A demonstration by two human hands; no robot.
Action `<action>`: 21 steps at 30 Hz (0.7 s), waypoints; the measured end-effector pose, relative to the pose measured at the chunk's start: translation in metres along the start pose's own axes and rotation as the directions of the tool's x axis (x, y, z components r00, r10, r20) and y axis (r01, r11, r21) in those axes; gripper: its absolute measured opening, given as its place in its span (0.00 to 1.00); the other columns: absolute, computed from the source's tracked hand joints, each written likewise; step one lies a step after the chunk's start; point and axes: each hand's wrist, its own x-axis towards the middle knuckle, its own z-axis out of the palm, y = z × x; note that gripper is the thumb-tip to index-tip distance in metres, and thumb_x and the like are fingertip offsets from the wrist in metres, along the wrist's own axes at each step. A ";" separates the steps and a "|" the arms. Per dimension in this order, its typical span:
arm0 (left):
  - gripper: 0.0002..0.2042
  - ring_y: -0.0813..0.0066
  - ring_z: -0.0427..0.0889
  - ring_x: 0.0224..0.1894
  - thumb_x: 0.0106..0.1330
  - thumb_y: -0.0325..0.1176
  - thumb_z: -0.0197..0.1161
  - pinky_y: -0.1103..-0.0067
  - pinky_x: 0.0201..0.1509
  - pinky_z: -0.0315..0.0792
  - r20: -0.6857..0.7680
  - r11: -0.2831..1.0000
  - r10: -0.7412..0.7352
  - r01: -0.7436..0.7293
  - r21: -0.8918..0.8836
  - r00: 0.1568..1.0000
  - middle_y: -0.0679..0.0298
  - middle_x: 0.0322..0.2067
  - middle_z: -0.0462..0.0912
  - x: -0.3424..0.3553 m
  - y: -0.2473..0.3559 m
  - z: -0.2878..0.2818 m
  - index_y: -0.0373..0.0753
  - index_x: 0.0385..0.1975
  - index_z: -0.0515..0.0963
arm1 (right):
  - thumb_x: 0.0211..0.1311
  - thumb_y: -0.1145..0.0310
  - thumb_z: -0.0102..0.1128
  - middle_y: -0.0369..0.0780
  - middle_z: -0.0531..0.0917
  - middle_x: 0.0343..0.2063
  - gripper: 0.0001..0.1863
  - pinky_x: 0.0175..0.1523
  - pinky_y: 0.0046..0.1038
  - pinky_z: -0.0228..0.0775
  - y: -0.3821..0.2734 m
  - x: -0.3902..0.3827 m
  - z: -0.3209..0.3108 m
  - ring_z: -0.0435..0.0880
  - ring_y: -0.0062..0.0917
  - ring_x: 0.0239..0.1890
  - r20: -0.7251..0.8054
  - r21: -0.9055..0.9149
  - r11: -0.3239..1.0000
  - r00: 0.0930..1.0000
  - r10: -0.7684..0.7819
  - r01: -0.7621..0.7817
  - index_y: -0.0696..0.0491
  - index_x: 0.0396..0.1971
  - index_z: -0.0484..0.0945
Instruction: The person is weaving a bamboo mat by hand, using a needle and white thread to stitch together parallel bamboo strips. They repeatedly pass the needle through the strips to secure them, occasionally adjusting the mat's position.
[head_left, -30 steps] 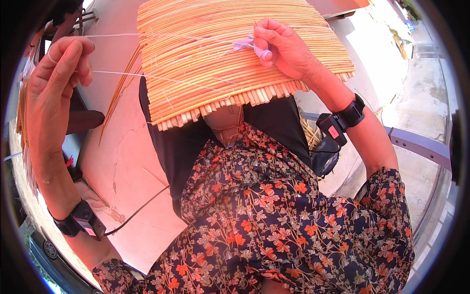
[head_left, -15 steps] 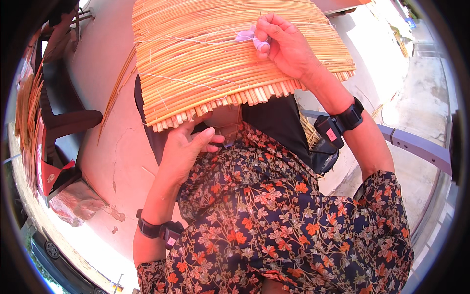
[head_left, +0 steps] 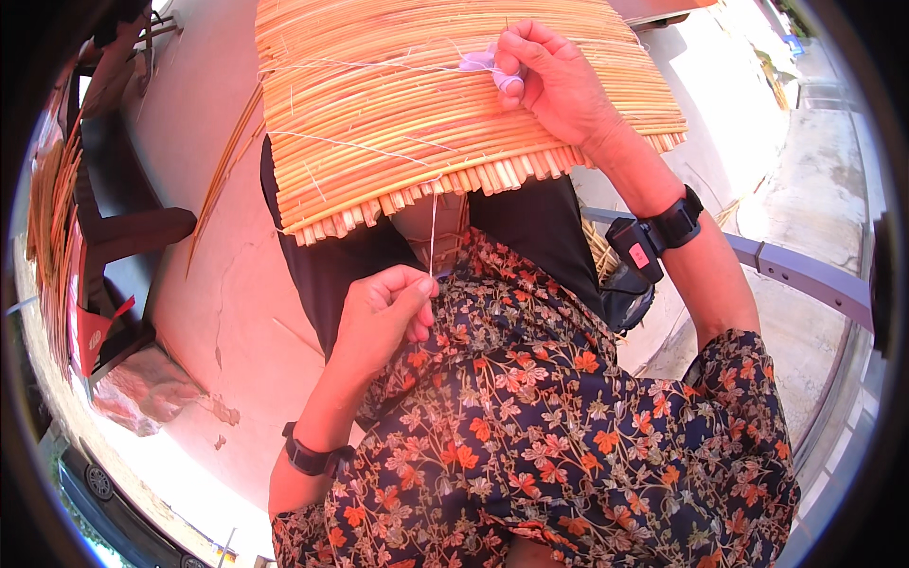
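Observation:
A mat of straw-coloured reed stalks [head_left: 398,104] lies over my lap, its cut ends toward me. Below that near edge my left hand [head_left: 388,308] is closed in a pinch on a white thread [head_left: 434,227], drawn straight down from the edge. Over the mat, my right hand [head_left: 559,85] pinches a thin, needle-like sliver [head_left: 507,26] pointing up from the fingertips. Pale purple cloth [head_left: 477,61] is wrapped about its lower fingers, with a loose end to the left. Another white thread [head_left: 350,63] runs across the stalks toward this hand.
Loose reed stalks [head_left: 227,170] lean at the mat's left, and a bundle of reeds [head_left: 57,237] stands farther left beside a dark chair [head_left: 142,227]. A grey metal bar [head_left: 805,280] passes by my right arm. Cracked pale floor [head_left: 227,303] shows at left.
My left hand has come down and away from under the mat's near edge, and a taut white thread now shows between them. My right hand stays nearly in place.

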 end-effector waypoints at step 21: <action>0.06 0.88 0.72 0.18 0.70 0.28 0.62 0.87 0.21 0.66 -0.189 0.965 -0.021 0.069 0.254 0.982 0.72 0.16 0.75 -0.091 -0.024 -0.050 0.33 0.32 0.82 | 0.75 0.68 0.52 0.36 0.79 0.24 0.06 0.29 0.25 0.76 0.009 -0.001 0.003 0.79 0.21 0.25 -0.087 0.057 0.998 0.996 0.020 -0.015 0.53 0.37 0.74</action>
